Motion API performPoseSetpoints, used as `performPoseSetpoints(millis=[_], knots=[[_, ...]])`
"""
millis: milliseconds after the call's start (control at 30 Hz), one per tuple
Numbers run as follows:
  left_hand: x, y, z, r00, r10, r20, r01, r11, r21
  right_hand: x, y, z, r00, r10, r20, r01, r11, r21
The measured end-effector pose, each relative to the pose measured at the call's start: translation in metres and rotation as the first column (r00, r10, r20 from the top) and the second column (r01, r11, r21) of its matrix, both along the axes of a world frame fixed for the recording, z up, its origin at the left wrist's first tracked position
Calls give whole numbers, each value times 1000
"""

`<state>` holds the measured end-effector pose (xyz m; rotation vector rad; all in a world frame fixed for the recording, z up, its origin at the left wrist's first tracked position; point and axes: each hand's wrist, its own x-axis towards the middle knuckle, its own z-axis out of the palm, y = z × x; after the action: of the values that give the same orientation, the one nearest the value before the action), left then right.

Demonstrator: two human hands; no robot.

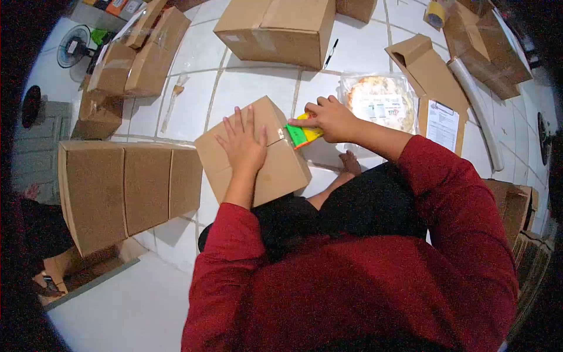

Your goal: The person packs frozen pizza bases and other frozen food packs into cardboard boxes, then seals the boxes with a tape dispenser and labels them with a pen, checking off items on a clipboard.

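A cardboard box [267, 170] sits tilted on the tiles close to my legs, its flaps closed. My left hand [243, 145] lies flat on its top with the fingers spread. At the box's upper right edge, my right hand [335, 120] grips a yellow and green tape dispenser [304, 130], whose green end meets the box by the flap seam. A shiny bit of tape [280, 134] shows there. Beyond my right hand lies a clear plastic-wrapped pizza [378, 105] with a white label.
A larger box [275, 29] stands ahead, with a black pen [331, 54] beside it. To the right are a clipboard with paper [441, 126], a long roll [478, 111] and a tape roll [435, 14]. Box stacks [126, 190] flank the left. Another person's dark clothing [44, 229] shows at far left.
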<state>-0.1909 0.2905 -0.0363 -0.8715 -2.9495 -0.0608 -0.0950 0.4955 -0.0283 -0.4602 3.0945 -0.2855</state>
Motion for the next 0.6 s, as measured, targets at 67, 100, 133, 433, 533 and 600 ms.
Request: performPoseSetpoints(millis=[67,100,133,433,533,600], knots=[[-3,-7,-1,999,-34,-11,34,999,12,0,1,-6,1000,21,22,-21,999,-40],[-3,-9,-1,998,-60,-32,61,998,6,0,1,-9,999,37,40,-34,997,-76],[-4,-9,-1,994,-90,-55,90,996,5,2,6,-13,999,33,38,-30,996,-81],[-3,-9,-2,996,-78,-43,78,997,-5,16,36,-28,995,70,-76,-83,982,-171],[-5,-9,-3,994,-89,-61,89,996,-8,20,46,-27,997,68,-36,-71,994,-78],[-2,-9,-5,994,-92,-58,92,996,-5,16,30,-22,997,71,40,-72,997,27]])
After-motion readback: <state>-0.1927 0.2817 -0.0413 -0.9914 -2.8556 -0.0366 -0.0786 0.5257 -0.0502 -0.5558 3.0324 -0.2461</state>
